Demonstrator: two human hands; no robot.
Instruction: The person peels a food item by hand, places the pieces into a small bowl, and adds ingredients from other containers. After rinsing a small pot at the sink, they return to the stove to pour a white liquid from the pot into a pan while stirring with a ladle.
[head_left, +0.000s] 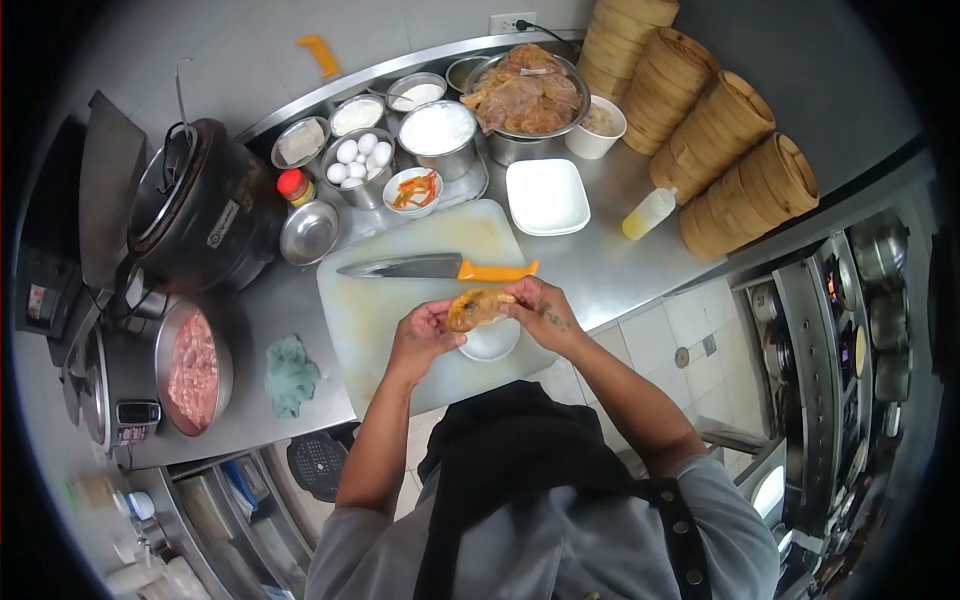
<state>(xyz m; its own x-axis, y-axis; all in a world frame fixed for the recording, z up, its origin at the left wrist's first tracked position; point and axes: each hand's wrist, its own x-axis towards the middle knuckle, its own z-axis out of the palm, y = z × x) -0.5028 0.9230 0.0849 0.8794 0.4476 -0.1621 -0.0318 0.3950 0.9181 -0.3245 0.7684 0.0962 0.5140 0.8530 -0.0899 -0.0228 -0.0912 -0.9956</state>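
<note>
Held up over small white bowl [490, 343], above cutting board [420, 300]: yellowish, wet-looking wrapper piece [476, 307], pinched betw. both hands. Left hand [422, 335] closed on its left end, right hand [537, 308] closed on right end w/ fingertips. Prob. light, soft, floppy, slippery, easy to tear; best gripped at edges, supported underneath. Cleaver w/ orange handle [435, 267] lying just beyond.

The black pot [205, 205] bears a small white label — too blurred to read; nothing else is lettered.
</note>
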